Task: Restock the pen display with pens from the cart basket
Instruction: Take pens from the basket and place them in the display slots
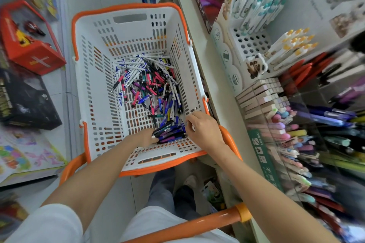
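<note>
Left hand [146, 138]: grips your bundle of dark blue and purple plastic pens [171, 132]; align tips.
Right hand [205, 128]: curled at its end, grip unclear; square it, then lift.

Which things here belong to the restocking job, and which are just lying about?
Job: left hand gripping bundle of blue pens; right hand at its end; loose pens; cart basket; pen display.
Lying about: red toy box; black box; colouring books.

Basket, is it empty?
No, the basket has a heap of mixed pens lying on its bottom.
</note>
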Motion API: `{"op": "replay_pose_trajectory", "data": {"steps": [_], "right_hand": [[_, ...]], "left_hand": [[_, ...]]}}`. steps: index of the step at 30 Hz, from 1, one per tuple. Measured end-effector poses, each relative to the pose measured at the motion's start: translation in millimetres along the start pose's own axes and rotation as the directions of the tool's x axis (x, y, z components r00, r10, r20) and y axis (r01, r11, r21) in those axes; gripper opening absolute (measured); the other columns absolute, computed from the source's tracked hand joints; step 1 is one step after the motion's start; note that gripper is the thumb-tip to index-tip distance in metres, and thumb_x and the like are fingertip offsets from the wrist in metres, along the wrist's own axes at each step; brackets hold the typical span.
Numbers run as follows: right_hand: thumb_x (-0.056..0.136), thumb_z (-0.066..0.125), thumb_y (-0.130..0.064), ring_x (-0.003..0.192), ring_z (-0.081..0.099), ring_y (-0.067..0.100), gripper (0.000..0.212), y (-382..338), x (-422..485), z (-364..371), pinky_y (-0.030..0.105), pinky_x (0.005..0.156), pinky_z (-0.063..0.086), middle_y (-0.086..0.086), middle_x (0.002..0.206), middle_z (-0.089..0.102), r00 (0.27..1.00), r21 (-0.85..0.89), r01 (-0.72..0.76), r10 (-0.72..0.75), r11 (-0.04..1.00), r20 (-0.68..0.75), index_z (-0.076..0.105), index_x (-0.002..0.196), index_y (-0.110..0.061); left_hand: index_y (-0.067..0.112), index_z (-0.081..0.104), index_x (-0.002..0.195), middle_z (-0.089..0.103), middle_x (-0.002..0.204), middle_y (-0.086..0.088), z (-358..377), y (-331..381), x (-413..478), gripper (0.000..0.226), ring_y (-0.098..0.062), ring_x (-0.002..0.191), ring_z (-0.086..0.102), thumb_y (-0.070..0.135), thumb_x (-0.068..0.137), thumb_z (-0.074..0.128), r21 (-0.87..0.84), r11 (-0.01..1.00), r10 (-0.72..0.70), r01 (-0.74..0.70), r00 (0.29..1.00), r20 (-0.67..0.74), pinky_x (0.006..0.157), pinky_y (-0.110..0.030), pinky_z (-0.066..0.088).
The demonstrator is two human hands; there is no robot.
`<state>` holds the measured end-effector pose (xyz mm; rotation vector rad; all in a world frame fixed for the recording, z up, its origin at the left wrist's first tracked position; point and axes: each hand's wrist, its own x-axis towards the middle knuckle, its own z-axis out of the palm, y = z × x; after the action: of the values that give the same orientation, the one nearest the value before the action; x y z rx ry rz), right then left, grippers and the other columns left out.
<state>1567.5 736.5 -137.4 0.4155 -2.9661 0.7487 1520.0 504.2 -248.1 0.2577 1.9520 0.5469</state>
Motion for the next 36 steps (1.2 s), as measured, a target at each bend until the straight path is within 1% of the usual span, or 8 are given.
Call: {"op": "replay_pose_trajectory", "data": {"steps": [7,12,18,21,24,28,31,36], "right_hand": [[0.083,0.062,-0.002,0.061,0.049,0.017,0.014,0.0,1.5,3.4,0.033,0.054,0.049,0.001,0.067,0.055,1.0,-0.064,-0.01,0.01,0.998,0.0,0.062,0.072,-0.011],[0.081,0.062,-0.001,0.059,0.05,0.019,0.015,-0.5,2.1,3.6,0.035,0.053,0.05,0.002,0.065,0.055,1.0,-0.077,-0.007,0.007,0.997,0.001,0.061,0.069,-0.011],[0.081,0.062,-0.003,0.061,0.052,0.019,0.013,3.1,1.5,5.5,0.038,0.054,0.052,0.001,0.068,0.059,0.999,-0.081,0.012,-0.009,0.997,0.037,0.064,0.072,-0.011],[0.088,0.06,-0.008,0.071,0.059,0.016,0.011,-7.6,7.4,-1.7,0.036,0.065,0.056,-0.001,0.08,0.066,0.99,0.127,-0.139,0.137,0.982,0.025,0.069,0.087,-0.013],[0.098,0.056,-0.028,0.091,0.062,0.011,0.035,-25.9,34.6,-25.0,0.033,0.085,0.054,-0.001,0.108,0.066,0.893,0.492,-0.436,0.431,0.754,0.13,0.058,0.131,-0.016],[0.098,0.053,-0.051,0.12,0.055,0.018,0.069,-44.9,78.5,-50.0,0.039,0.105,0.043,0.004,0.137,0.051,0.878,0.726,-0.431,0.435,0.536,0.2,0.02,0.154,-0.03],[0.102,0.051,-0.039,0.116,0.055,0.017,0.062,-58.6,102.2,-63.5,0.03,0.097,0.041,0.005,0.133,0.053,0.893,0.755,-0.404,0.4,0.516,0.204,0.021,0.155,-0.025],[0.101,0.05,-0.009,0.077,0.059,0.012,0.029,-78.0,122.4,-70.0,0.006,0.056,0.04,0.01,0.118,0.066,0.934,0.599,-0.356,0.287,0.718,0.211,0.061,0.128,-0.006]], "left_hand": [[0.0,0.056,0.108,0.052,0.075,-0.01,-14.3,-14.7,-24.7,0.035,-0.019,0.058,0.043,0.034,0.104,0.046,-0.079,0.99,-0.124,0.117,0.989,-0.082,0.049,-0.024,0.035],[0.016,0.048,0.082,0.05,0.066,-0.004,-22.8,-4.2,-44.5,0.026,-0.016,0.055,0.044,0.029,0.104,0.047,-0.136,0.99,-0.059,0.038,0.985,-0.161,0.052,-0.025,0.038],[0.011,0.047,0.087,0.042,0.063,-0.003,-35.9,12.8,-77.2,0.024,-0.013,0.047,0.032,0.027,0.104,0.048,-0.398,0.917,-0.075,-0.028,0.968,-0.241,0.044,-0.021,0.028],[0.01,0.046,0.083,0.044,0.063,0.001,-43.8,27.6,-101.0,0.028,-0.013,0.052,0.033,0.027,0.105,0.047,-0.541,0.83,-0.032,-0.139,0.955,-0.294,0.05,-0.023,0.03],[0.01,0.049,0.082,0.043,0.062,0.002,-51.4,47.8,-122.6,0.031,-0.013,0.054,0.032,0.031,0.105,0.045,-0.601,0.764,0.052,-0.236,0.95,-0.307,0.052,-0.022,0.03],[0.01,0.052,0.096,0.049,0.073,0.001,-59.6,77.7,-146.3,0.02,-0.007,0.055,0.039,0.026,0.105,0.046,-0.723,0.632,0.139,-0.279,0.959,-0.248,0.048,-0.018,0.034],[0.009,0.057,0.108,0.048,0.074,0.001,-65.8,94.5,-159.6,0.021,-0.007,0.057,0.04,0.026,0.105,0.046,-0.799,0.552,0.209,-0.238,0.967,-0.144,0.047,-0.016,0.036],[0.011,0.057,0.104,0.047,0.07,0.001,-72.3,112.0,-171.5,0.019,-0.012,0.062,0.048,0.028,0.103,0.049,-0.879,0.444,0.225,-0.175,0.971,-0.08,0.057,-0.022,0.048]]}}
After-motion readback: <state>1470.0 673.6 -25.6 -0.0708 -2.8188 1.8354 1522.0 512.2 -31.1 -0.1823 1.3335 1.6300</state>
